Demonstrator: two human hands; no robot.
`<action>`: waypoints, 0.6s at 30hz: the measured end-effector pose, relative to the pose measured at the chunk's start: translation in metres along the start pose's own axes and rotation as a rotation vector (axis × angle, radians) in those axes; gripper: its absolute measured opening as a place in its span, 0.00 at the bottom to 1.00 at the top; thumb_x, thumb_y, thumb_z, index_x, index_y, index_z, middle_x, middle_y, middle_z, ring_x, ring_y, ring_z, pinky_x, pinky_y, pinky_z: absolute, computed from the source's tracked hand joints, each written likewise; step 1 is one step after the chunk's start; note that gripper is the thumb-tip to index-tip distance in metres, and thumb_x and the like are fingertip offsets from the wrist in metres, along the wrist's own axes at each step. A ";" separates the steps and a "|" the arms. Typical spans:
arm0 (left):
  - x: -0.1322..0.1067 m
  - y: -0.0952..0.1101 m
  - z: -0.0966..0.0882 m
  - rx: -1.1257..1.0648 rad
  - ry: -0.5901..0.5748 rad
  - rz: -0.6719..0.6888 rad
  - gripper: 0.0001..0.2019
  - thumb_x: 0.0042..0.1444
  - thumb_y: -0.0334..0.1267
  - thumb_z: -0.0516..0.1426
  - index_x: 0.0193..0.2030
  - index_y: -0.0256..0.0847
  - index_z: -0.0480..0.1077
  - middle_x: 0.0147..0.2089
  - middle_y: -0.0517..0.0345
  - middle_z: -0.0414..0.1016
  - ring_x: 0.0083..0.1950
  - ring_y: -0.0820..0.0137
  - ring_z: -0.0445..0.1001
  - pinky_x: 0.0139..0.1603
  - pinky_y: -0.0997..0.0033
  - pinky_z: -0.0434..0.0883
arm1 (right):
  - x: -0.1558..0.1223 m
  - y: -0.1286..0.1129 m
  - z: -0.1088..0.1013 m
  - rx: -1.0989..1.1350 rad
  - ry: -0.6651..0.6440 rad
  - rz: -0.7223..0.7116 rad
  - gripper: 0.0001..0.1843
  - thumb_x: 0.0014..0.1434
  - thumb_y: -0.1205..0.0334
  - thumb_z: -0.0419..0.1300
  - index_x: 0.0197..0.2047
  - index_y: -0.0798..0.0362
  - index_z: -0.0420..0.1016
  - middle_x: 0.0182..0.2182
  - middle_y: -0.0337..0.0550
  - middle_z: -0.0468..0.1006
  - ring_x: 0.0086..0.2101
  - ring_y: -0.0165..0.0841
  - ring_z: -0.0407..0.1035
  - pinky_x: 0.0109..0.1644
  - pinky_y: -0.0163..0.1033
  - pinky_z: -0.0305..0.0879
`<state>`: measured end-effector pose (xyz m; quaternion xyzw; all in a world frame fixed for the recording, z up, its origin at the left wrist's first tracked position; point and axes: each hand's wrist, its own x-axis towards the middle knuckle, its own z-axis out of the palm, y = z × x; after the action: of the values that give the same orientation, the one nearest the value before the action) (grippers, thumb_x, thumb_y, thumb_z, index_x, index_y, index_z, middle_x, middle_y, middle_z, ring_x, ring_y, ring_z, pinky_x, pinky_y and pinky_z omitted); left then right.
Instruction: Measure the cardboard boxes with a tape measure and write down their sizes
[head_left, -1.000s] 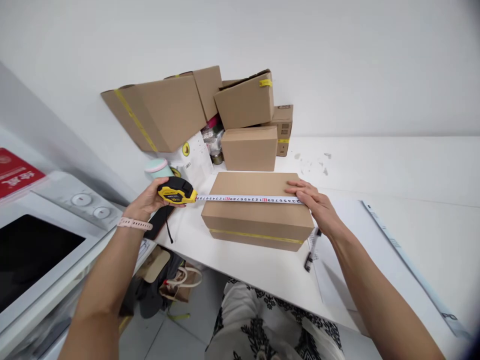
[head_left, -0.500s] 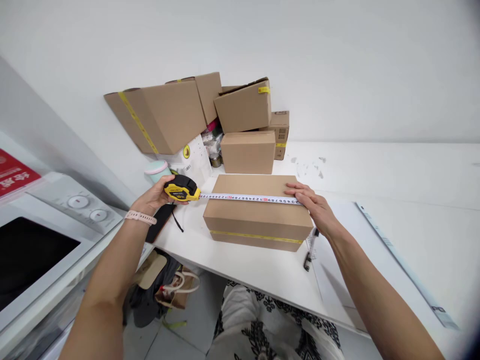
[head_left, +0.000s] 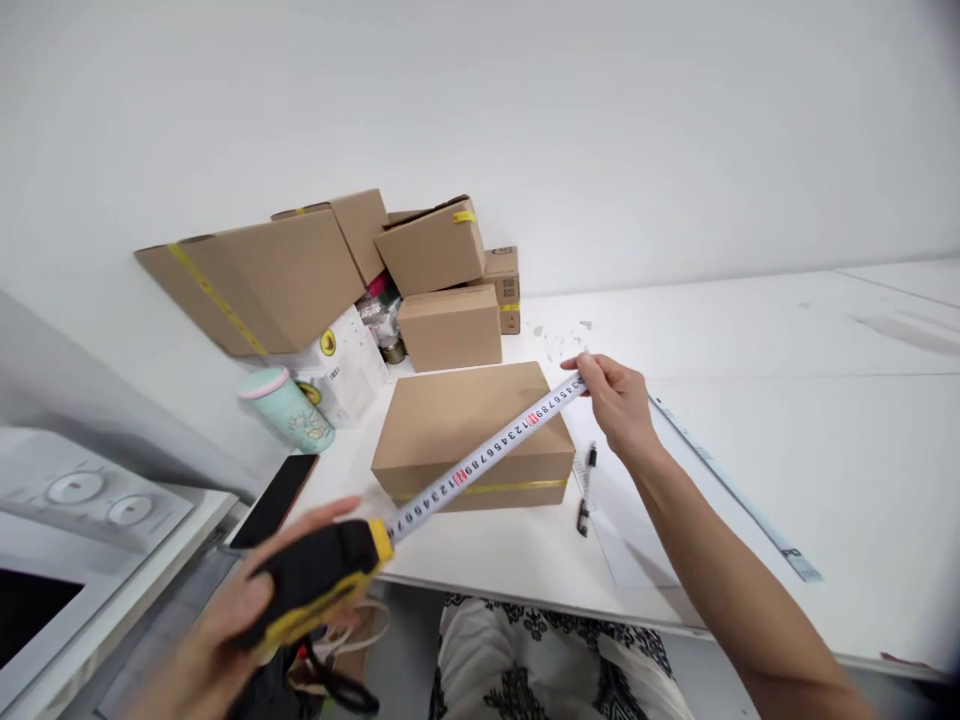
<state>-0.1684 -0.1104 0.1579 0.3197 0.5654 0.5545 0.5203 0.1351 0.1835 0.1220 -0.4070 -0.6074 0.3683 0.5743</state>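
A closed cardboard box [head_left: 457,420] with a yellow tape line lies on the white table [head_left: 750,400] in front of me. My left hand [head_left: 225,620], low and near the camera, grips the black and yellow tape measure case [head_left: 319,585]. The white tape blade [head_left: 487,455] runs diagonally above the box, up to my right hand [head_left: 619,400], which pinches the blade's end above the box's far right corner. Motion smears my left hand.
Several cardboard boxes [head_left: 360,270] are stacked against the wall behind. A mint cup [head_left: 289,410], a white bag [head_left: 345,360] and a black phone [head_left: 274,487] lie left of the box. A pen [head_left: 585,490] and paper [head_left: 622,510] lie right of it. A white appliance [head_left: 75,530] stands at left.
My left hand pulled the tape case down and toward me, off the box's left side. The blade lifted from flat across the box to a diagonal. My right hand rose off the box top. The view turned right.
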 end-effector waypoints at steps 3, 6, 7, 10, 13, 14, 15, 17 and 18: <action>-0.013 -0.053 0.030 -0.050 -0.159 -0.257 0.32 0.41 0.65 0.60 0.58 0.76 0.74 0.43 0.47 0.85 0.44 0.31 0.82 0.42 0.37 0.78 | 0.019 -0.005 0.015 -0.001 -0.100 -0.072 0.27 0.64 0.36 0.57 0.37 0.51 0.84 0.24 0.40 0.73 0.31 0.36 0.68 0.39 0.42 0.65; -0.009 -0.089 0.079 -0.252 -0.268 -0.278 0.33 0.39 0.64 0.64 0.57 0.78 0.75 0.53 0.50 0.83 0.53 0.34 0.80 0.43 0.41 0.79 | 0.045 0.007 0.031 0.060 -0.251 -0.037 0.26 0.62 0.38 0.60 0.37 0.53 0.82 0.31 0.44 0.81 0.34 0.36 0.70 0.42 0.42 0.66; -0.006 -0.093 0.099 -0.315 -0.256 -0.240 0.33 0.42 0.64 0.64 0.60 0.76 0.74 0.57 0.51 0.81 0.57 0.37 0.78 0.46 0.41 0.79 | 0.053 0.014 0.036 0.066 -0.279 -0.002 0.24 0.61 0.39 0.61 0.37 0.54 0.82 0.33 0.45 0.82 0.34 0.36 0.71 0.42 0.41 0.66; 0.002 -0.087 0.156 -0.394 -0.250 -0.114 0.35 0.52 0.64 0.63 0.65 0.53 0.74 0.59 0.43 0.77 0.55 0.44 0.78 0.47 0.44 0.81 | 0.075 0.030 0.047 0.003 -0.334 0.142 0.19 0.60 0.45 0.62 0.34 0.54 0.82 0.26 0.41 0.78 0.28 0.32 0.67 0.36 0.38 0.63; 0.005 -0.074 0.196 -0.387 -0.254 -0.104 0.41 0.51 0.65 0.65 0.64 0.38 0.72 0.46 0.44 0.78 0.41 0.56 0.80 0.43 0.54 0.81 | 0.084 0.037 0.054 -0.027 -0.384 0.257 0.15 0.58 0.50 0.63 0.31 0.54 0.82 0.18 0.36 0.70 0.23 0.29 0.60 0.29 0.36 0.57; 0.005 -0.072 0.204 -0.392 -0.247 -0.116 0.43 0.49 0.66 0.67 0.64 0.37 0.71 0.44 0.46 0.78 0.37 0.59 0.80 0.42 0.56 0.80 | 0.085 0.038 0.056 -0.024 -0.401 0.277 0.14 0.58 0.52 0.63 0.30 0.54 0.81 0.18 0.36 0.70 0.22 0.29 0.60 0.29 0.36 0.56; 0.005 -0.072 0.210 -0.403 -0.240 -0.128 0.45 0.48 0.66 0.68 0.66 0.38 0.69 0.43 0.48 0.78 0.35 0.61 0.80 0.42 0.58 0.80 | 0.084 0.038 0.058 -0.017 -0.416 0.288 0.14 0.57 0.53 0.64 0.29 0.55 0.81 0.18 0.36 0.70 0.22 0.29 0.60 0.28 0.36 0.56; 0.002 -0.074 0.218 -0.435 -0.230 -0.144 0.49 0.45 0.66 0.69 0.69 0.39 0.66 0.43 0.48 0.79 0.34 0.61 0.81 0.41 0.60 0.79 | 0.081 0.038 0.061 0.009 -0.437 0.304 0.12 0.56 0.54 0.65 0.29 0.55 0.82 0.19 0.37 0.72 0.23 0.29 0.62 0.29 0.35 0.58; 0.001 -0.077 0.220 -0.452 -0.227 -0.154 0.52 0.44 0.67 0.69 0.70 0.39 0.64 0.44 0.48 0.80 0.33 0.60 0.82 0.40 0.61 0.78 | 0.079 0.038 0.062 0.027 -0.445 0.314 0.12 0.55 0.54 0.65 0.30 0.55 0.82 0.20 0.37 0.73 0.24 0.29 0.63 0.29 0.35 0.59</action>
<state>0.0557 -0.0587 0.1185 0.2113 0.3879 0.5860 0.6793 0.0756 0.2724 0.1150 -0.3975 -0.6432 0.5413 0.3677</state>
